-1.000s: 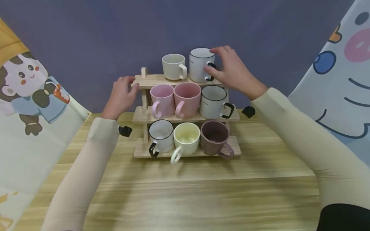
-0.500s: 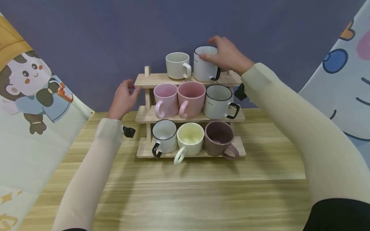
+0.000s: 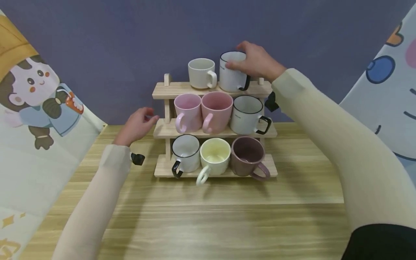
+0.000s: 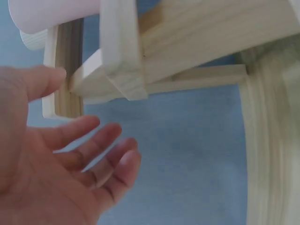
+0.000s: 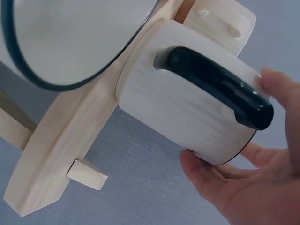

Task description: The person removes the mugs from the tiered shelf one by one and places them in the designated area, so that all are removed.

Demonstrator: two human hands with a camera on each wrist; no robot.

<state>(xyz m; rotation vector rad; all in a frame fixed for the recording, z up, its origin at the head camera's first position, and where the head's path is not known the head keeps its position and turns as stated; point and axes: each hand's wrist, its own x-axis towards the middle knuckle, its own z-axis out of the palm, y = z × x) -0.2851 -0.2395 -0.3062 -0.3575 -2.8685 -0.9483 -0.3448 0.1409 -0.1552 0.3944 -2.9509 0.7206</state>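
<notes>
My right hand (image 3: 258, 62) grips the upper part of a tall white mug (image 3: 231, 77) with a black rim and black handle. The mug stands upright on the top shelf of a three-tier wooden rack (image 3: 172, 90). In the right wrist view its black handle (image 5: 218, 86) faces the camera, with fingers and thumb on opposite sides near the rim. My left hand (image 3: 137, 124) is beside the rack's left end, level with the middle shelf. Its fingers (image 4: 105, 136) are loosely bent and hold nothing, apart from the wood.
A cream mug (image 3: 199, 74) stands left of the gripped one. Below are a lilac mug (image 3: 190, 117), a pink mug (image 3: 219, 115) and a white black-handled mug (image 3: 243, 121). The lowest shelf bears white, yellow (image 3: 215, 159) and brown (image 3: 247, 159) mugs. Printed cloths flank the wooden table (image 3: 208, 224).
My right hand has closed around the white mug's upper part. The left hand has dropped from the top shelf's left end to middle-shelf height. The head view has shifted slightly.
</notes>
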